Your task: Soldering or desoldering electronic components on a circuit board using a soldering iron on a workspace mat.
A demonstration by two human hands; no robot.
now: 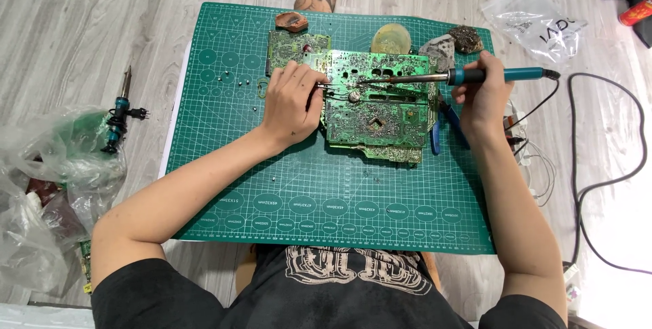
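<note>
While the right hand (483, 95) grips a teal-handled soldering iron (468, 76) | left hand (293, 101) pinches thin metal tweezers (323, 86) | both on the large green circuit board (380, 105), mid-mat.

Left of your left grip: spare soldering iron (117, 120) on the floor beside crumpled plastic bags (47, 186). Beyond your right grip: clear bag (536, 23), black cable (598, 166), blue pliers (438, 129).

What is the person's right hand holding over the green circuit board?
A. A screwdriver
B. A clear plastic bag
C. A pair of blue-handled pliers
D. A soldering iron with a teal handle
D: the right hand grips the teal-handled soldering iron, its tip reaching onto the circuit board, while the blue-handled pliers lie on the mat.
</note>
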